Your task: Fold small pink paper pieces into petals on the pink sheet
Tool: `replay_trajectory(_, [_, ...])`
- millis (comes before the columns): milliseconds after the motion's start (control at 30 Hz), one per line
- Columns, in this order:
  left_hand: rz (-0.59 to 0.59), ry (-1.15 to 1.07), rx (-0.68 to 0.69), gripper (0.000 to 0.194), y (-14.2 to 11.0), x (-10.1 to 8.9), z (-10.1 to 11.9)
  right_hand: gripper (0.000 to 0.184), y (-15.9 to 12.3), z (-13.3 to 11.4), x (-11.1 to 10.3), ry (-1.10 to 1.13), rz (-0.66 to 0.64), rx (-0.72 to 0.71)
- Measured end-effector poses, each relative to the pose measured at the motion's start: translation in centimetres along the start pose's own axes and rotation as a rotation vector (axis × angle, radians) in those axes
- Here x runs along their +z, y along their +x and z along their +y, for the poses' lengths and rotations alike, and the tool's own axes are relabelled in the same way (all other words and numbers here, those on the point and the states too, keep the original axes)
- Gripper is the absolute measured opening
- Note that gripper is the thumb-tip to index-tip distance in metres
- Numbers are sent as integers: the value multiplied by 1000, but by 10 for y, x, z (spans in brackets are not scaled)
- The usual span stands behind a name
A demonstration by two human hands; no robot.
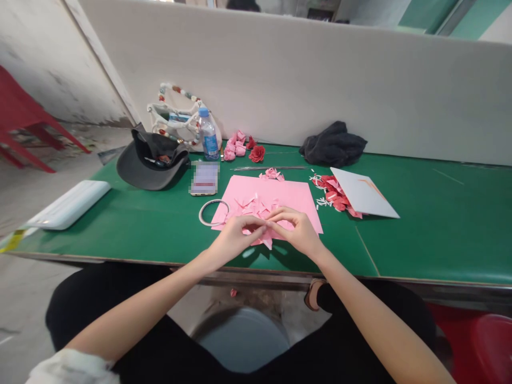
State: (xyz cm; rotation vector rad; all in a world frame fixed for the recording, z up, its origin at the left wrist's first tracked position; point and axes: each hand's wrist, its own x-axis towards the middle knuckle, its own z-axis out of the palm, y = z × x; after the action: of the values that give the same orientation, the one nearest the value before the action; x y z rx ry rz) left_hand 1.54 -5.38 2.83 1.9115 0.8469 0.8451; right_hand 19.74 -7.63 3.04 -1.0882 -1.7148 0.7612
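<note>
Black trousers (100,304) fill my lap; at twelve o'clock, my left hand (236,240) and right hand (298,232) bring their fingertips together, pinching a pink paper scrap (256,237) above a pink sheet (290,197).

Loose heap of cut pink paper scraps (256,208), jagged and creased, on a flat pink paper sheet (288,196), partly hidden under the left hand (234,240) and right hand (298,232). One pointed scrap (266,243) jutting out just below the meeting fingertips, over the sheet's near edge.
</note>
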Motion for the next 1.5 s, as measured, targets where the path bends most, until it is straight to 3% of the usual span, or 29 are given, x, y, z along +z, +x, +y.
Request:
replay_trajectory(300, [-29,-71,-10,18,1,-1,-1,16,3,9,-8,203,-119,111])
replay_trajectory(567, [36,80,59,17,0,1,-1,16,1,8,-3,238,-69,159])
replay_trajectory(767, [43,157,84,17,-3,2,0,13,2,5,-1,133,-53,98])
replay_trajectory(1067, [42,63,37,17,-2,3,-4,10,-5,4,6,-277,53,-159])
replay_trajectory(1267, [54,71,16,17,0,3,-3,12,-2,2,2,-131,44,-59])
replay_trajectory(1500, [54,112,50,18,-3,3,-3,11,-3,-1,6,-112,60,-24])
